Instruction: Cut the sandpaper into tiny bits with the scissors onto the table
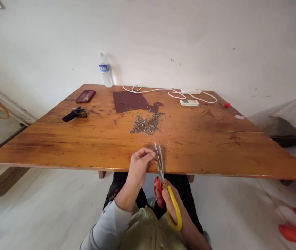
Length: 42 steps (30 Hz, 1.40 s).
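Observation:
Near the table's front edge, my left hand (pixel 138 168) pinches a small dark piece (pixel 156 157), too small to name surely, its fingertips closed. My right hand (pixel 169 200) grips scissors (pixel 177 211) with one yellow and one red handle loop. Their blades point away from me, slightly parted, with the dark piece beside or between them; I cannot tell which. Beyond the blade tips lies a loose heap of tiny brown-grey clippings (pixel 146 125). Flat dark maroon sheets (pixel 128 100) lie behind the heap.
On the wooden table (pixel 210 146) stand a water bottle (pixel 105 71), a dark red phone (pixel 85 96) and a black clip-like object (pixel 74 114) at left. A white cable (pixel 158 89), a power strip (pixel 191 91) and a small white device (pixel 189 102) lie at back right.

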### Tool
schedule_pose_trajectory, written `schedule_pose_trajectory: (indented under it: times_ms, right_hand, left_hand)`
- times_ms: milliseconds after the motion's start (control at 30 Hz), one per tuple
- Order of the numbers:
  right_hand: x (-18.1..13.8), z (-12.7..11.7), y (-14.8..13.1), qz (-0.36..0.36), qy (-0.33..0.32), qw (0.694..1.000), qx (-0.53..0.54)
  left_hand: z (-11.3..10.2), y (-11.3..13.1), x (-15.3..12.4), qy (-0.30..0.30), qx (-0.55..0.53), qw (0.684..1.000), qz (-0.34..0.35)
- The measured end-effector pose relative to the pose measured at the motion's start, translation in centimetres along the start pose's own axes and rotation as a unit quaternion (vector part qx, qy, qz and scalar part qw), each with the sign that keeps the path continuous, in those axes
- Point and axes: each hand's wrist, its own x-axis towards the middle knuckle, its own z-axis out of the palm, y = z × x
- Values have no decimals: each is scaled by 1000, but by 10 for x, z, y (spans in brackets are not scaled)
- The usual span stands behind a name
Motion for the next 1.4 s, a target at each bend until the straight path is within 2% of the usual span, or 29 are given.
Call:
schedule_pose_trajectory:
  times_ms: [367, 633, 867, 1067, 1233, 1400]
  right_hand:
    - [-1, -5, -2, 60, 18, 998, 2]
    - [-2, 0, -9, -12, -45, 999, 7]
    - [1, -3, -6, -17, -4, 999, -33]
    - [0, -4, -5, 27, 36, 999, -22]
    - [-1, 0, -8, 63, 31, 997, 10]
    - [-1, 2, -12, 12, -12, 1000, 22]
  left_hand:
    - [1, 2, 0, 5, -2, 1000, -16]
    - [1, 2, 1, 9, -19, 1000, -9]
    - [2, 2, 1, 16, 10, 1000, -3]
    - [3, 3, -1, 18, 4, 1000, -11]
    - [2, 3, -1, 4, -14, 1000, -20]
    - [1, 2, 1, 2, -37, 999, -17]
